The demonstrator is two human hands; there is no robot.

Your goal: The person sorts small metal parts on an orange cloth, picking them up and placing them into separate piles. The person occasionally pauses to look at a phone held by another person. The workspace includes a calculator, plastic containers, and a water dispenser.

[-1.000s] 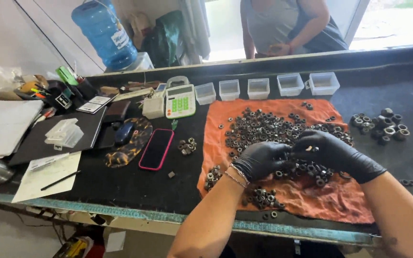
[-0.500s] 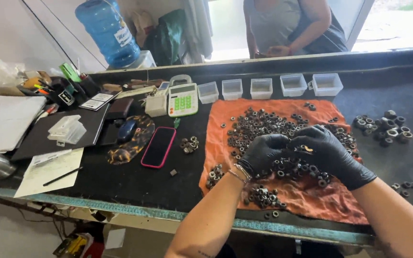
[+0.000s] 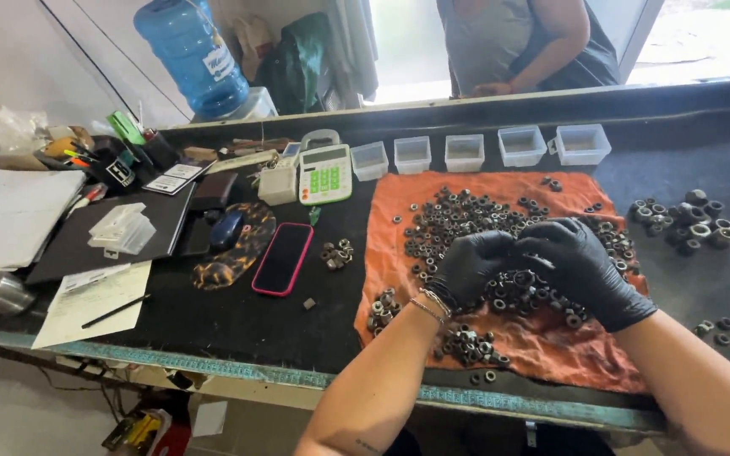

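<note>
Nuts (image 3: 475,221) under both gloved hands (image 3: 475,266) (image 3: 580,266), grip curled, contents unclear.

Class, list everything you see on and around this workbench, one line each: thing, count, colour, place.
nuts: many, dark metal, heaped on the cloth
cloth: one, orange, right of centre
larger nuts: one group, grey, far right
tubs: five, clear, row behind cloth
calculator: one, white and green, centre
phone: one, pink-edged, left of cloth
water bottle: one, blue, behind bench
paper: one sheet, white, front left
left hand: one, black glove, over the nuts
right hand: one, black glove, over the nuts
</note>
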